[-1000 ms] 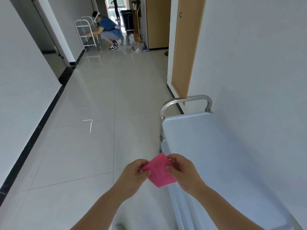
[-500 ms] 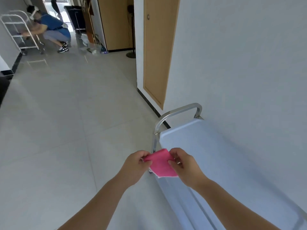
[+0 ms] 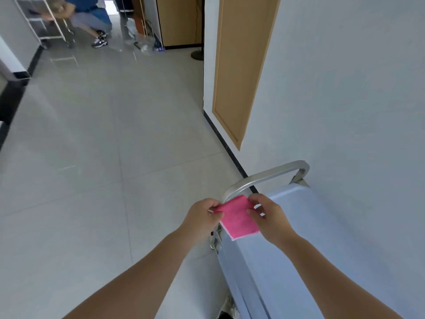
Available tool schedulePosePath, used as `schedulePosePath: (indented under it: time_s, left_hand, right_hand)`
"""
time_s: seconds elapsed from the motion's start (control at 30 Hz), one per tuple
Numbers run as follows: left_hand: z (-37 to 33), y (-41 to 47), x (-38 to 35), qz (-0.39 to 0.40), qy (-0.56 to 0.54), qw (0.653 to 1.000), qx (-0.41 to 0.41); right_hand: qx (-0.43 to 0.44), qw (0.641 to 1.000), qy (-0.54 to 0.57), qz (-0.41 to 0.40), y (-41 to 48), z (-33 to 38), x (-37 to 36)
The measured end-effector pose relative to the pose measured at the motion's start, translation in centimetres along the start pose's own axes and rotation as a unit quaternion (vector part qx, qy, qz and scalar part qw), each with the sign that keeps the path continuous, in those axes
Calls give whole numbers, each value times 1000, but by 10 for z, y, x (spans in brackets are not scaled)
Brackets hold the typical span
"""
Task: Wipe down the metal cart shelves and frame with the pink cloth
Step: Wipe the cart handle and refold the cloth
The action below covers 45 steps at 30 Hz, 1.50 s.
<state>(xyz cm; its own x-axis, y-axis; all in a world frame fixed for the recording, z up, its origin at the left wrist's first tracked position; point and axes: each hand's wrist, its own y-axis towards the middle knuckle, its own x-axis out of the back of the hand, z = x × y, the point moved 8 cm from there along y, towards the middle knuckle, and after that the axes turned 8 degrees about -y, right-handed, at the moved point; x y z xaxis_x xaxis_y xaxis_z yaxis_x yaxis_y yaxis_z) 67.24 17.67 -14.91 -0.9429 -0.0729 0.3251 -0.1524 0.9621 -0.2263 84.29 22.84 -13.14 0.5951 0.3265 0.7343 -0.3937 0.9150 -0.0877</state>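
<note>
Both hands pinch the folded pink cloth (image 3: 238,218) by its top corners, left hand (image 3: 202,218) and right hand (image 3: 269,217), fingers curled on the fabric. It hangs over the near-left edge of the metal cart (image 3: 322,238), just below the handle (image 3: 264,177), long axis running down and slightly rightward.

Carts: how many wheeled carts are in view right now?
2. A silver metal cart with a curved handle stands close by along the right wall; a white-framed cart stands down the hall, top left, beside a crouching person. More may sit out of frame.
</note>
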Motion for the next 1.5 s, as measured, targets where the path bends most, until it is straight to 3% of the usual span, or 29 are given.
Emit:
schedulePosePath:
  time_s: [0.23,0.53,0.6,0.7,0.77,0.83,0.97,1.1,1.3,1.5]
  left_hand:
    - [-16,110,-12,-15,-2,1000,19]
    - [12,193,-40,102,10,994,26]
    - [24,197,-42,116,-2,992,42]
    - [41,200,-43,130,-27,989,68]
    - [49,201,-43,132,-50,987,78]
    - [56,200,-42,122,-70,987,83]
    - [78,189,-31,104,-30,993,57]
    - [96,170,-49,206,127,970,6]
    - [92,171,-61,147,119,982,9]
    - [96,173,-59,151,117,981,22]
  right_hand:
    - [-44,999,12,9,105,-44,20]
    - [-138,986,-76,-58,147,-83,17]
    - [-104,982,-143,-74,148,-81,9]
    - [55,959,-254,-111,147,-58,-5]
    - [184,932,-302,-76,144,-41,-24]
    - [254,902,-349,-30,141,-36,-44]
    - [270,887,-369,-60,141,-40,-54]
    - [245,880,-401,-69,144,-42,-62]
    - [235,862,-445,-57,138,-34,-96]
    - [251,867,-414,-116,144,-34,-72]
